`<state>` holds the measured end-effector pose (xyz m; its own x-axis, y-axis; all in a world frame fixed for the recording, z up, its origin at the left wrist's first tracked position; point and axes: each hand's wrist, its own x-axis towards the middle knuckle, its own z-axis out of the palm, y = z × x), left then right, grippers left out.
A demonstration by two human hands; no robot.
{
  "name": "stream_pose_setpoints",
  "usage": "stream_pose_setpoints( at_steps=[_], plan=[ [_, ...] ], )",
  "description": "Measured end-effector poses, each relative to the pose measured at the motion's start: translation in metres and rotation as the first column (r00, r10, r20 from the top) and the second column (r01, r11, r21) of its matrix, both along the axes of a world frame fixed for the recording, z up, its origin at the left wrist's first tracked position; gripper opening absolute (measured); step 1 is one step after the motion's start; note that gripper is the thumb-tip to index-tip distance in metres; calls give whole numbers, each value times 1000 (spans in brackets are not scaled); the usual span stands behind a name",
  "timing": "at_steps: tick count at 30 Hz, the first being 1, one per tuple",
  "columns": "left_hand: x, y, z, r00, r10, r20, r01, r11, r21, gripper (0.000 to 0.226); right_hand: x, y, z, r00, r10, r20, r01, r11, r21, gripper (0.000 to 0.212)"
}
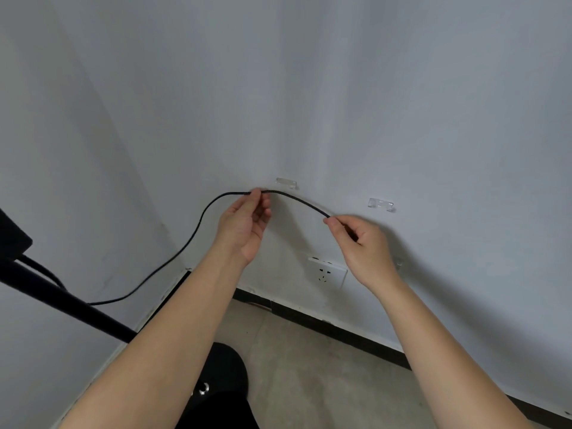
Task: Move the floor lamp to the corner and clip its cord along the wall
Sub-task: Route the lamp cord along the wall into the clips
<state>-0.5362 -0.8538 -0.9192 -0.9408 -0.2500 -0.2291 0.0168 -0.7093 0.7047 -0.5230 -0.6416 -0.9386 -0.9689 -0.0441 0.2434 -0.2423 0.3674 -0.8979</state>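
Observation:
A thin black cord [297,199] arcs in front of the white wall, stretched between both hands. My left hand [247,224] pinches it just below a clear plastic clip [286,183] stuck to the wall. My right hand [362,243] grips the cord further right, below a second clear clip [380,204]. From my left hand the cord drops leftward to the black floor lamp pole [71,305], which slants across the lower left by the room corner. The lamp's round black base [227,376] sits on the floor, partly hidden by my left forearm.
A white wall socket [328,272] sits low on the wall between my wrists. A dark skirting board [340,331] runs along the foot of the wall above the grey floor [309,382]. The lamp's dark head [12,236] juts in at the left edge.

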Motion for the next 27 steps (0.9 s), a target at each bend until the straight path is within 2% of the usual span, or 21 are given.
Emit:
stream_pose_setpoints(
  at_steps=[7, 11, 16, 21, 27],
  plan=[
    [0, 14, 13, 993, -114, 24, 113, 993, 42, 5, -11, -24, 35, 980, -113, -166, 120, 992, 29, 21],
    [-2, 23, 13, 992, -97, 76, 92, 994, 64, 8, -12, -22, 43, 968, -180, -175, 187, 982, 25, 20],
    [3, 28, 11, 981, -180, 75, 164, 969, 185, 11, -10, -15, 45, 973, -162, -162, 181, 977, 111, 15],
    [-1, 35, 14, 993, -97, 73, 89, 990, 107, 12, -10, -28, 56, 963, -137, -233, 187, 960, 210, 19],
    [-4, 39, 19, 997, -32, 72, 21, 989, 143, 18, -12, -42, 76, 925, -113, -362, 212, 946, 244, 22]
  ],
)
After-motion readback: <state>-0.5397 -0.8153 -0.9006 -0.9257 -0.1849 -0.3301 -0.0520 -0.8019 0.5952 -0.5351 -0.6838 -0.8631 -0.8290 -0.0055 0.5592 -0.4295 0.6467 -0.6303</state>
